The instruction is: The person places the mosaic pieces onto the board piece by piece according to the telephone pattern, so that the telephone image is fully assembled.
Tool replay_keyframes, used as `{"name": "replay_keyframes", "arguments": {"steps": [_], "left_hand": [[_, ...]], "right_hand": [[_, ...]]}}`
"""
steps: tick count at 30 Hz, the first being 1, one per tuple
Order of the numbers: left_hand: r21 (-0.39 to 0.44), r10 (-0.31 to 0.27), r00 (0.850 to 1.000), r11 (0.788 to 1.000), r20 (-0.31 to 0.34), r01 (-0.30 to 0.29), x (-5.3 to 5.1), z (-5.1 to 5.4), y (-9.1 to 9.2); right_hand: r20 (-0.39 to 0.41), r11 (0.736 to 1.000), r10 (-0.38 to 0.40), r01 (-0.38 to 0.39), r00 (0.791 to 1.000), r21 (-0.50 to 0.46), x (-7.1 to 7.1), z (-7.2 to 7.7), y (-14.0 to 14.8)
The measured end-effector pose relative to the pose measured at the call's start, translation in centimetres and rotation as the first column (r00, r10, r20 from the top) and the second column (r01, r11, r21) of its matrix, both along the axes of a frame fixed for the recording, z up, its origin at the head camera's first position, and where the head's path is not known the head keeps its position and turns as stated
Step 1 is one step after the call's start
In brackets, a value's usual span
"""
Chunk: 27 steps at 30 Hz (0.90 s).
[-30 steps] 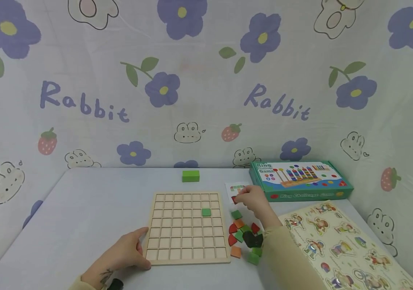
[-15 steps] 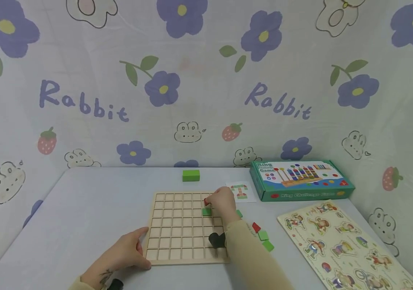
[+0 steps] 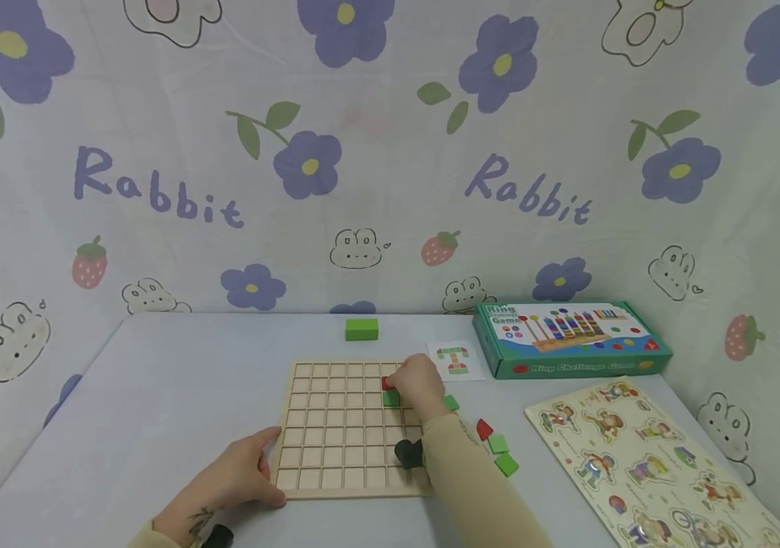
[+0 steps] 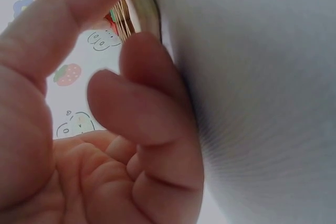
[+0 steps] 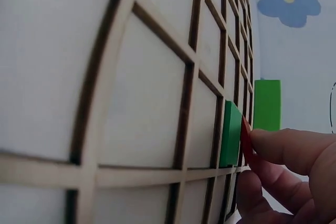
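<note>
- Patterned cloth backdrop rising behind a white tabletop.
- Change: the right hand, over the pattern card one second ago, has come across to the gridded board. Its red piece now lies at the cell just beyond the green tile; whether it is fully seated cannot be told. By judgement, a second cell is being filled.
- Grip, right: thumb and finger pinch the red piece.
- Grip, left: the left hand touches the board at its left edge and near corner, thumb and index finger spread apart.
- Counts: one board, one card, one green tile inside a cell, one pinched red piece; beside the board, three loose green pieces and one loose red piece visible, the sleeve perhaps hiding others.
- Also one each: green block, game box, picture puzzle.
</note>
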<state>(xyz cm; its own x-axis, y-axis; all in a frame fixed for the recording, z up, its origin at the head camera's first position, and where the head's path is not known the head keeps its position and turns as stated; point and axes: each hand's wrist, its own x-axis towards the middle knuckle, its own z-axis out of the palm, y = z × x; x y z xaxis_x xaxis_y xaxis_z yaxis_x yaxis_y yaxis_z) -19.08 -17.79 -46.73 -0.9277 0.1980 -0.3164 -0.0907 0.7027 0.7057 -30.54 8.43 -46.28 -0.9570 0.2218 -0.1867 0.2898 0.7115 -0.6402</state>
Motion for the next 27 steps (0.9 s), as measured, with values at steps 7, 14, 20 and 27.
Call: {"name": "replay_keyframes", "arguments": {"steps": [7, 14, 20, 27], "left_hand": [[-0.012, -0.005, 1.000, 1.000, 0.003, 0.005, 0.0, 0.0, 0.0], [-0.010, -0.007, 1.000, 1.000, -0.002, 0.007, 0.0, 0.0, 0.0], [-0.013, -0.010, 1.000, 1.000, -0.006, 0.010, 0.0, 0.0, 0.1], [-0.021, -0.004, 1.000, 1.000, -0.008, 0.004, 0.1, 0.0, 0.1]], "right_hand": [[0.001, 0.998, 0.041, -0.041, 0.999, 0.048, 0.2, 0.0, 0.5], [-0.050, 0.972, 0.031, -0.042, 0.998, -0.231, 1.1, 2.1, 3.2], [-0.010, 0.932, -0.017, 0.012, 1.000, -0.361, 3.1, 3.8, 7.4], [0.070, 0.961, -0.052, 0.069, 0.996, -0.269, 7.6, 3.2, 11.9]]}}
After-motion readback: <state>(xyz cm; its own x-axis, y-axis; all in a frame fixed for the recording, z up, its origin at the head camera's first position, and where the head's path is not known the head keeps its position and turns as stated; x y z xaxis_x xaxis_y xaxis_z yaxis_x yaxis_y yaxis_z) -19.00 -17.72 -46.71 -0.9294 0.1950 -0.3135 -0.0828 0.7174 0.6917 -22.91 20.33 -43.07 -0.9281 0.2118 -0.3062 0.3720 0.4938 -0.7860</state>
